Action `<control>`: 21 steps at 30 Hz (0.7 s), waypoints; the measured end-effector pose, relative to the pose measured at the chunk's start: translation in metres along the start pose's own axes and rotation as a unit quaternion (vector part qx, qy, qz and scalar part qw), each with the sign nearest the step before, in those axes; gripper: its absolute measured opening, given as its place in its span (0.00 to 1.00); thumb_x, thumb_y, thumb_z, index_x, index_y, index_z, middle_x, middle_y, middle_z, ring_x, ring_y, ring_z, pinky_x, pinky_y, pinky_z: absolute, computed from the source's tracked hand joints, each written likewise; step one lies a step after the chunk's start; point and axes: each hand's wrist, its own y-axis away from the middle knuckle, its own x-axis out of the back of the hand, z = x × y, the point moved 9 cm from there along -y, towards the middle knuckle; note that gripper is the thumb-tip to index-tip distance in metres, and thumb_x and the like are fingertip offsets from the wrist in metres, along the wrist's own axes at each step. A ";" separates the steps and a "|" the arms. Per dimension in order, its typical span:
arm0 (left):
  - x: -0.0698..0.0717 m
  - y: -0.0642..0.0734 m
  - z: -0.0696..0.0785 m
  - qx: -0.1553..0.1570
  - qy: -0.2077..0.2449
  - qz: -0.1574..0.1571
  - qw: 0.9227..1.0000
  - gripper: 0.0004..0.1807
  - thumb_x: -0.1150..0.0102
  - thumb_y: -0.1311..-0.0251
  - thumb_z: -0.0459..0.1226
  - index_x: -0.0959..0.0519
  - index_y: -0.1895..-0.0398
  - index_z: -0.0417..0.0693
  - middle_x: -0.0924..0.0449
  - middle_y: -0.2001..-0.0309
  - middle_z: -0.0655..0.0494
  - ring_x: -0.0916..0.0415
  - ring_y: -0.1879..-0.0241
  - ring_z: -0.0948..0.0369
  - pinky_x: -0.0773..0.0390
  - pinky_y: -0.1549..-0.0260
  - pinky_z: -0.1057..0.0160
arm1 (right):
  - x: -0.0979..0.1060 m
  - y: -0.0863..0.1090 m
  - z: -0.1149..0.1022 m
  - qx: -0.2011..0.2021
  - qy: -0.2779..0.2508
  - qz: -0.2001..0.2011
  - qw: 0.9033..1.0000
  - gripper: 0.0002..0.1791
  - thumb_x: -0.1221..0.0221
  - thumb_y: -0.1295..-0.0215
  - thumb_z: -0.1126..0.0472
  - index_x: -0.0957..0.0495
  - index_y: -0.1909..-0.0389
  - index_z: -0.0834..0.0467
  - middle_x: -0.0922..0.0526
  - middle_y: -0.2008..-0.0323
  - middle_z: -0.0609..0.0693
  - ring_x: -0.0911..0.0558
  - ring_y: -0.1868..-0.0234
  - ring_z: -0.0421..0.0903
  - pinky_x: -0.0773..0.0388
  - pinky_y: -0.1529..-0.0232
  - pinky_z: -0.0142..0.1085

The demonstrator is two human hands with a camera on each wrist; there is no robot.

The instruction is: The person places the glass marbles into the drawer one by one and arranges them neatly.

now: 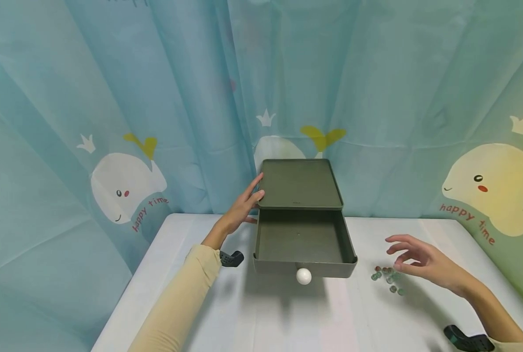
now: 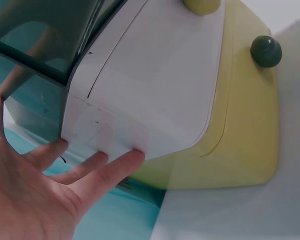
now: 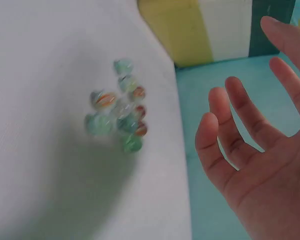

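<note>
A small drawer unit, its green top facing up, stands at the table's back with the green drawer pulled out and no contents visible in it. The drawer has a white knob. My left hand rests against the unit's left side, fingertips on the white tier with fingers spread. To the right of the unit, my right hand hovers over several glass marbles, fingers loosely bent and holding nothing. The marbles are clear, green and orange-brown.
Below the white tier is a yellow tier with a dark green knob. A white table carries everything. Behind it hangs a blue curtain printed with whales, close to the unit's back.
</note>
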 end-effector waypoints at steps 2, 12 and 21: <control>-0.001 0.000 0.001 -0.002 0.000 -0.002 1.000 0.33 0.55 0.25 0.58 0.52 0.21 0.89 0.59 0.17 0.59 0.40 0.29 0.34 0.24 0.47 0.31 | 0.001 0.002 0.008 -0.011 0.009 0.009 1.000 0.28 0.36 0.30 0.67 0.30 0.31 0.54 0.19 0.46 0.55 0.15 0.53 0.47 0.20 0.56 0.32; -0.002 0.000 0.004 -0.005 0.019 -0.013 1.000 0.35 0.56 0.26 0.57 0.53 0.19 0.85 0.61 0.17 0.57 0.46 0.27 0.31 0.28 0.45 0.28 | 0.001 0.012 0.047 -0.048 0.058 0.029 0.997 0.25 0.33 0.32 0.62 0.25 0.36 0.60 0.17 0.50 0.58 0.16 0.57 0.39 0.22 0.61 0.32; -0.004 0.001 0.006 -0.004 0.030 -0.025 0.999 0.38 0.56 0.27 0.56 0.55 0.18 0.81 0.63 0.17 0.53 0.50 0.25 0.31 0.32 0.43 0.26 | 0.003 0.022 0.061 -0.022 0.071 0.053 0.996 0.21 0.30 0.36 0.65 0.21 0.43 0.63 0.16 0.55 0.54 0.17 0.61 0.38 0.22 0.62 0.30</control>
